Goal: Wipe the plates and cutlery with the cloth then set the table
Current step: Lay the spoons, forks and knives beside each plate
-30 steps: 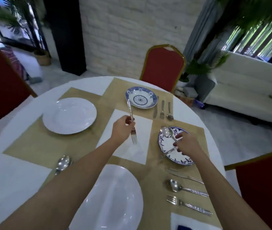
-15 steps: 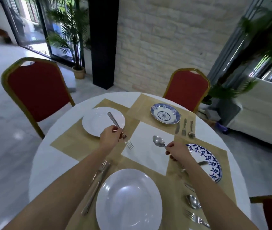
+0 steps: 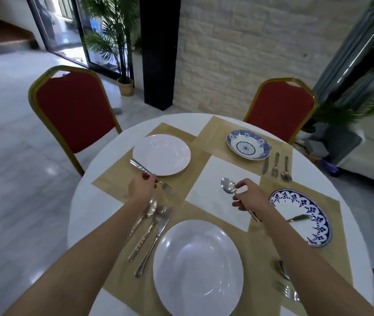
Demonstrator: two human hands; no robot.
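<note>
— Left side?
— Far plate (image 3: pixel 162 153), white, no cutlery laid beside it. Left hand (image 3: pixel 141 188) just near it, fingers pinching a fork (image 3: pixel 141 168) above the mat (image 3: pixel 113 179).
— Nearest place?
— Near plate (image 3: pixel 197 267), white; near cutlery (image 3: pixel 146 233) of spoon, fork and knife at its left. Looks finished.
— Centre?
— Right hand (image 3: pixel 252 197), fingers curled round a spoon (image 3: pixel 227 185).
— Far place?
— Bowl (image 3: pixel 247 144), with far cutlery (image 3: pixel 275 165) at its right. Finished.
— Right?
— Blue plate (image 3: pixel 318 224) with a knife (image 3: pixel 299 217) lying on it, unplaced. No cloth in view, so I cannot judge the wiping. Two places are left, I'd say.
</note>
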